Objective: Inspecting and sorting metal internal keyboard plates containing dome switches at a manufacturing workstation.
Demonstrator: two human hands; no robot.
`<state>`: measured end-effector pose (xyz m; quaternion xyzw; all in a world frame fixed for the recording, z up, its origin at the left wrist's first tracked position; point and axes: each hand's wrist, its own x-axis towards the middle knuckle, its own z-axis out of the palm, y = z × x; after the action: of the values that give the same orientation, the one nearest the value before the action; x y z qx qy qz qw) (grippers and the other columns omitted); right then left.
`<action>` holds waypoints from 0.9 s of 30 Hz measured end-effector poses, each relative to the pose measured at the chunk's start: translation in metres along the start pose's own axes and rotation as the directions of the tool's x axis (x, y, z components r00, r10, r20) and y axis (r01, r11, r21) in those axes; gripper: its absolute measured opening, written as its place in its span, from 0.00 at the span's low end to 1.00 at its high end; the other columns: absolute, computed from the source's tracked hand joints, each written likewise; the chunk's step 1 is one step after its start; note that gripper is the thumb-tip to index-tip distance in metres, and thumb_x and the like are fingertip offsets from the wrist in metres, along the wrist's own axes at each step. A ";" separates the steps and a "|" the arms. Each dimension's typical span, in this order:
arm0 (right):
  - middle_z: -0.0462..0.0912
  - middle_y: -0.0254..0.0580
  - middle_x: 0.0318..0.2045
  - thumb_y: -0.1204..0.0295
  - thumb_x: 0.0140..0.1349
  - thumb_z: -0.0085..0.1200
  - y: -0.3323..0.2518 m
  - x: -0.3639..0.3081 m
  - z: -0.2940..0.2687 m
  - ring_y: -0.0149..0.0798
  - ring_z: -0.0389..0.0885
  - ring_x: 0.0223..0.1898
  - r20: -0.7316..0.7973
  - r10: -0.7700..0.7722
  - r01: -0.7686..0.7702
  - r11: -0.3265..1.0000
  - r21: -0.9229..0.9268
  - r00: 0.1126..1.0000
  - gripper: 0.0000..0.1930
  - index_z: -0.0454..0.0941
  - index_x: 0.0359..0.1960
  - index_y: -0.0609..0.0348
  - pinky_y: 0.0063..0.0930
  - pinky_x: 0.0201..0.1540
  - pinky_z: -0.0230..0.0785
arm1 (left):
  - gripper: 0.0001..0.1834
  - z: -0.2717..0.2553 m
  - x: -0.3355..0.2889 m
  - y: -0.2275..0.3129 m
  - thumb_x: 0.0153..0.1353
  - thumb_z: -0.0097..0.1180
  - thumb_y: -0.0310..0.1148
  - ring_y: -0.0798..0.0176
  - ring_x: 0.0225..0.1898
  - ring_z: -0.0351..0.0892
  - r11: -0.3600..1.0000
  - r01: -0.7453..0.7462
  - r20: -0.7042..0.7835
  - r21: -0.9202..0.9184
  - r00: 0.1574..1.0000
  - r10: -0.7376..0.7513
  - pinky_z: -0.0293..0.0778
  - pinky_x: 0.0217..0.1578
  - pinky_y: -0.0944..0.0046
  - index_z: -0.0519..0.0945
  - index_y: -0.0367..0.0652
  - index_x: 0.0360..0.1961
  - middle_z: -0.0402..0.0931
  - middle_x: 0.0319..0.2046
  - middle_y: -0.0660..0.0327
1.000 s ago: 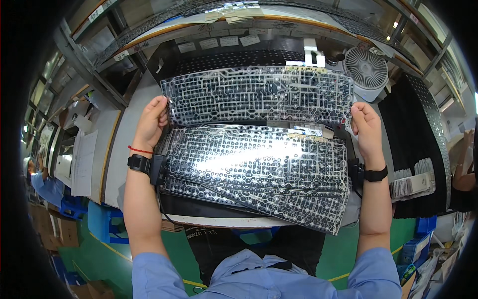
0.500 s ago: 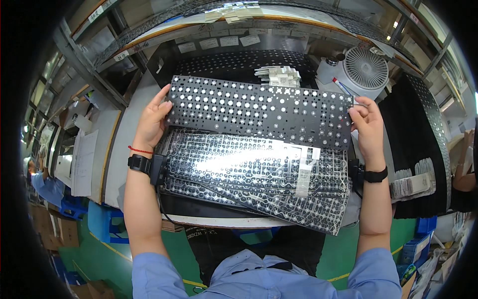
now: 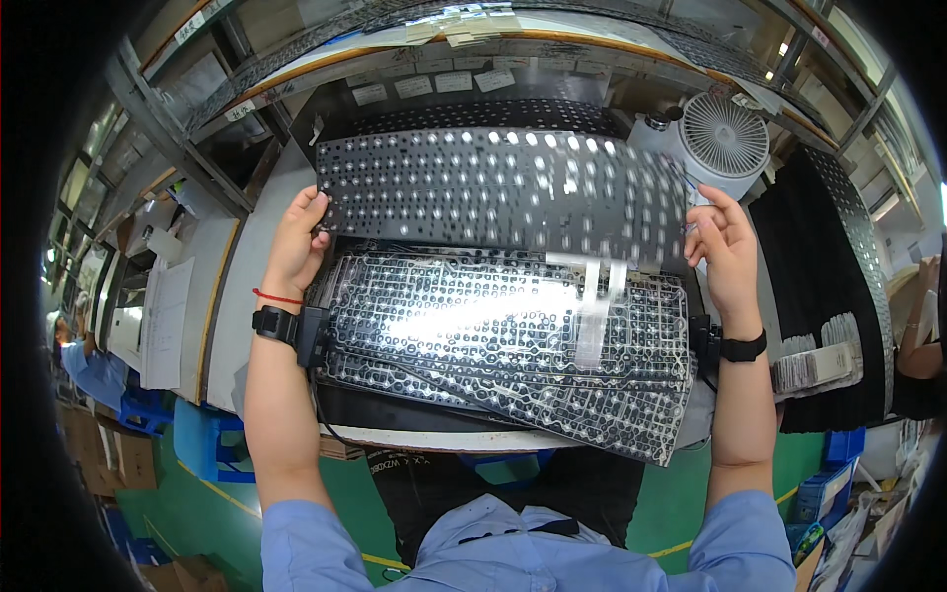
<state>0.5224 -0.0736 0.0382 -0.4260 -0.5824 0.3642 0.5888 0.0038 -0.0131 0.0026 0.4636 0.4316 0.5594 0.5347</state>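
A black perforated keyboard backing plate (image 3: 444,187) with rows of whitish dots is held up in front of me, slightly blurred. My left hand (image 3: 301,232) is closed on its left edge, thumb toward me. At the opposite end my right hand (image 3: 722,242) pinches the right edge, some fingers bent loosely. Beneath the plate lies a stack of clear keyboard membrane sheets (image 3: 473,340) printed with dark and silvery circuit lines. The lower sheets fan out toward the near right. Pale strips (image 3: 592,316) extend below the plate's lower edge over the stack, and glare washes out part of the top sheet.
A round white fan (image 3: 725,135) stands at the back right. More black perforated plates (image 3: 824,266) are piled on the right, with a bundle of white labels (image 3: 817,367) beside them. A metal shelf (image 3: 493,44) spans the back. A blue stool (image 3: 209,439) is at the lower left.
The plate has shifted left and away from me, its face tilting differently. It now covers the white label bundle behind it. The pale strips have moved slightly left and up.
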 end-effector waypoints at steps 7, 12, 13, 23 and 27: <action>0.80 0.34 0.33 0.71 0.66 0.56 0.008 0.002 -0.009 0.22 0.75 0.28 0.085 0.114 -0.100 0.982 -0.162 0.990 0.10 0.78 0.45 0.63 0.15 0.31 0.66 | 0.22 0.007 0.006 -0.003 0.71 0.48 0.32 0.62 0.50 0.78 0.971 -0.119 -0.216 -0.208 0.974 0.073 0.77 0.44 0.75 0.66 0.32 0.62 0.75 0.52 0.52; 0.78 0.31 0.32 0.68 0.54 0.68 -0.001 -0.001 -0.008 0.22 0.73 0.32 0.350 0.248 -0.064 0.884 -0.462 0.904 0.14 0.79 0.38 0.60 0.16 0.37 0.65 | 0.24 -0.004 0.003 -0.001 0.71 0.49 0.35 0.58 0.53 0.78 0.989 -0.059 -0.076 -0.133 0.996 0.049 0.77 0.48 0.68 0.66 0.32 0.62 0.73 0.57 0.47; 0.77 0.31 0.33 0.68 0.52 0.71 -0.004 -0.003 -0.005 0.22 0.73 0.33 0.416 0.248 -0.022 0.879 -0.477 0.875 0.16 0.79 0.38 0.60 0.16 0.38 0.65 | 0.23 -0.005 0.002 -0.002 0.71 0.49 0.35 0.58 0.53 0.78 0.992 -0.050 -0.075 -0.114 0.996 0.041 0.77 0.48 0.68 0.66 0.32 0.62 0.73 0.57 0.48; 0.70 0.26 0.25 0.74 0.51 0.68 -0.005 -0.003 -0.004 0.22 0.67 0.29 0.437 0.322 -0.051 0.848 -0.527 0.840 0.10 0.79 0.32 0.62 0.20 0.36 0.63 | 0.20 0.006 -0.004 0.004 0.72 0.47 0.36 0.64 0.45 0.81 0.999 0.053 0.035 0.001 0.998 -0.053 0.78 0.43 0.70 0.70 0.35 0.59 0.78 0.50 0.53; 0.69 0.26 0.24 0.75 0.58 0.62 -0.004 -0.003 -0.002 0.22 0.66 0.29 0.373 0.237 -0.036 0.881 -0.472 0.897 0.06 0.76 0.30 0.61 0.19 0.35 0.62 | 0.20 0.012 -0.006 0.005 0.74 0.43 0.37 0.64 0.46 0.81 0.998 0.060 0.060 0.037 0.996 -0.062 0.79 0.43 0.71 0.69 0.34 0.60 0.78 0.51 0.52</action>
<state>0.5244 -0.0776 0.0405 -0.5037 -0.7315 0.3429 0.3060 0.0144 -0.0192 0.0091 0.4763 0.4387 0.5206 0.5564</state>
